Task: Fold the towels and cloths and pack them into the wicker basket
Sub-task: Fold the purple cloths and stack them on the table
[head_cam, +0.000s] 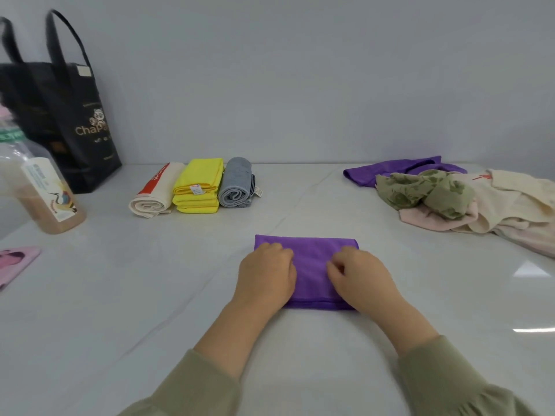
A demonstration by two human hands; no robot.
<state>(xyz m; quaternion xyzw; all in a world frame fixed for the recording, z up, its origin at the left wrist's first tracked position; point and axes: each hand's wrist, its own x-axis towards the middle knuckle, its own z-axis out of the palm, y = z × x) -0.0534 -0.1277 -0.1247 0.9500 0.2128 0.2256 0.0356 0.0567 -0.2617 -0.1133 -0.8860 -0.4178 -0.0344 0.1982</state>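
Purple cloth (310, 267): long axis apparently left-right.

The left grip (265, 273) and right grip (360, 274) cover near corners of the purple cloth (312, 265); far left of them, a blurred bottle (39, 190) is edge-cropped.

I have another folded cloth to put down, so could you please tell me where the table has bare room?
Bare table lies between the grey roll and the loose pile, behind the purple cloth, and across the near left, from the bottle to the left hand. Crowded: the far-left corner with the bag, and the far right under the pile.
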